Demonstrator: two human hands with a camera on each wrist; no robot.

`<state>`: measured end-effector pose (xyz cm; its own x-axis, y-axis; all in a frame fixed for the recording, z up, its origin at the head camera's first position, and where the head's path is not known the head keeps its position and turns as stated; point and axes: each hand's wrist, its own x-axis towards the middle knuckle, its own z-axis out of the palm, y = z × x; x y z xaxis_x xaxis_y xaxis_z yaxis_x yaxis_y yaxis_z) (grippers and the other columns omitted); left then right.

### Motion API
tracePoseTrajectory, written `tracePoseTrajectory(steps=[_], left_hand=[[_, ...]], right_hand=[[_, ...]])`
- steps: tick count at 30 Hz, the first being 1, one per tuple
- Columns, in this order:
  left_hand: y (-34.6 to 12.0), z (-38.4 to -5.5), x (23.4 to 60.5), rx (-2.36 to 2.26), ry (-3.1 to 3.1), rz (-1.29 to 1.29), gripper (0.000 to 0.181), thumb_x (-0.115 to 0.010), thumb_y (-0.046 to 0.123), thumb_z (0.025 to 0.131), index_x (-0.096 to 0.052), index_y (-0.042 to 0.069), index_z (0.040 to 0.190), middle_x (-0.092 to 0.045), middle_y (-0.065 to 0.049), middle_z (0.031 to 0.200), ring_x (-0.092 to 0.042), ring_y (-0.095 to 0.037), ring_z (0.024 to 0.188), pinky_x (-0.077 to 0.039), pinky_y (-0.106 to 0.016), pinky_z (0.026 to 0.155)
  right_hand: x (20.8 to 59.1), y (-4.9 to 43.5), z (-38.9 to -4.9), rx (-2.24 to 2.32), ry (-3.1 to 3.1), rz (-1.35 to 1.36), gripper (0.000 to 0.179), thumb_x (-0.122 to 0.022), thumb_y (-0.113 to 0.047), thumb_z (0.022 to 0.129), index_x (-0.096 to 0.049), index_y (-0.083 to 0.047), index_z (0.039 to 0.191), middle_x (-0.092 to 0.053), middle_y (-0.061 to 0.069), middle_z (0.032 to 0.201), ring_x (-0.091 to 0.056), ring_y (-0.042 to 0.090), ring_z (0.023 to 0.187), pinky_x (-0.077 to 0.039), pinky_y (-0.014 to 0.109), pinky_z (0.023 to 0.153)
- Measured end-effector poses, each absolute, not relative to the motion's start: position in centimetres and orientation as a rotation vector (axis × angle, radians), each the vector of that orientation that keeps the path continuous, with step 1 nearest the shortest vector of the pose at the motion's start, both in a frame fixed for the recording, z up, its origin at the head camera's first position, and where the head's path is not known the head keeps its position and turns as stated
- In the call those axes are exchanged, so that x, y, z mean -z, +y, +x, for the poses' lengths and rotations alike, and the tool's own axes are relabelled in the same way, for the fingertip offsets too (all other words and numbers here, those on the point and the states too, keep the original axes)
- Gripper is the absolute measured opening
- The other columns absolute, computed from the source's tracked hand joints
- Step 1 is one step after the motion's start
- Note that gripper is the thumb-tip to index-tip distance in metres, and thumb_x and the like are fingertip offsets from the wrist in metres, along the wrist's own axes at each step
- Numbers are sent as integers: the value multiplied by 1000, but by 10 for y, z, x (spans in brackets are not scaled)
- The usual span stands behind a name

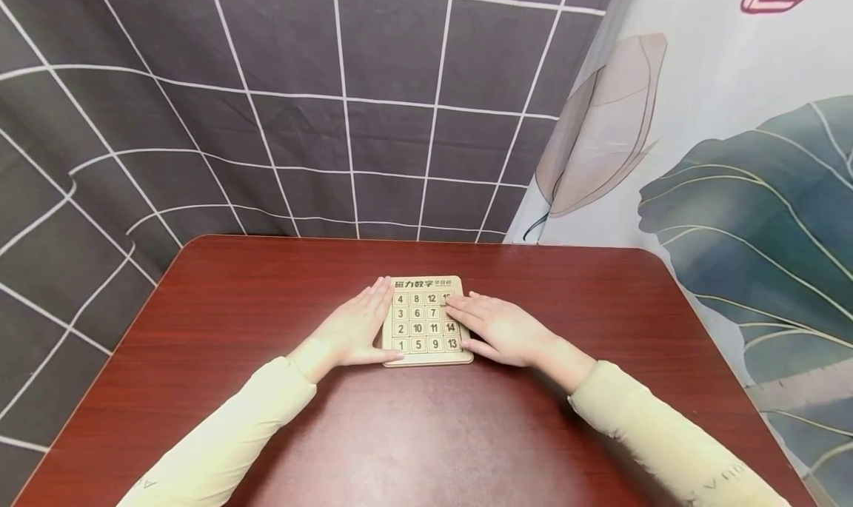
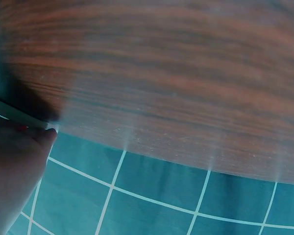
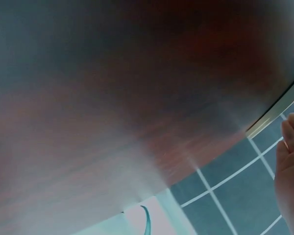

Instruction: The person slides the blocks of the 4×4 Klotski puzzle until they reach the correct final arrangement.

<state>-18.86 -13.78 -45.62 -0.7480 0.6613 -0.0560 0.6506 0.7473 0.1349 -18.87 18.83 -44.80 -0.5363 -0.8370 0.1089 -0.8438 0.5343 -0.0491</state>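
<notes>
A pale wooden number sliding puzzle [image 1: 426,328] lies flat on the table, its rows of numbered tiles facing up below a line of dark printed characters. Along its left side rests my left hand [image 1: 356,326], fingers straight and thumb stretched over the lower left corner. My right hand [image 1: 503,331] reaches in from the right with extended fingertips on the right column of tiles, covering the spot beside the 7. Its thumb touches near the 13 tile. The left wrist view catches part of the left hand [image 2: 14,166]; in the right wrist view, the right hand [image 3: 291,171] is at the edge.
A glossy reddish-brown table [image 1: 426,433] holds the puzzle. Behind it hangs a dark curtain [image 1: 286,129] with a white grid, and at the right a pale curtain [image 1: 733,211] printed with large leaves.
</notes>
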Motion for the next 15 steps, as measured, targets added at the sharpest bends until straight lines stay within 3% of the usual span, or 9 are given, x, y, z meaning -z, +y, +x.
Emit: tracePoseTrajectory(steps=[7, 15], left_hand=[[-137, -187, 455, -174, 2854, 1097, 118, -65, 70, 91, -23, -16, 161, -22, -34, 171, -23, -44, 163, -26, -49, 134], [-138, -186, 453, -153, 2875, 1125, 115, -67, 67, 91, -28, -17, 159, -27, -36, 169, -28, -46, 160, -30, -50, 133]], right_hand=[[450, 186, -208, -111, -2777, 1413, 62, -59, -40, 107, -52, -4, 157, -51, 12, 164, -48, 31, 153, -38, 48, 129], [453, 185, -208, -83, -2779, 1425, 63, -59, -40, 107, -50, -2, 157, -49, 13, 165, -48, 30, 154, -37, 48, 130]])
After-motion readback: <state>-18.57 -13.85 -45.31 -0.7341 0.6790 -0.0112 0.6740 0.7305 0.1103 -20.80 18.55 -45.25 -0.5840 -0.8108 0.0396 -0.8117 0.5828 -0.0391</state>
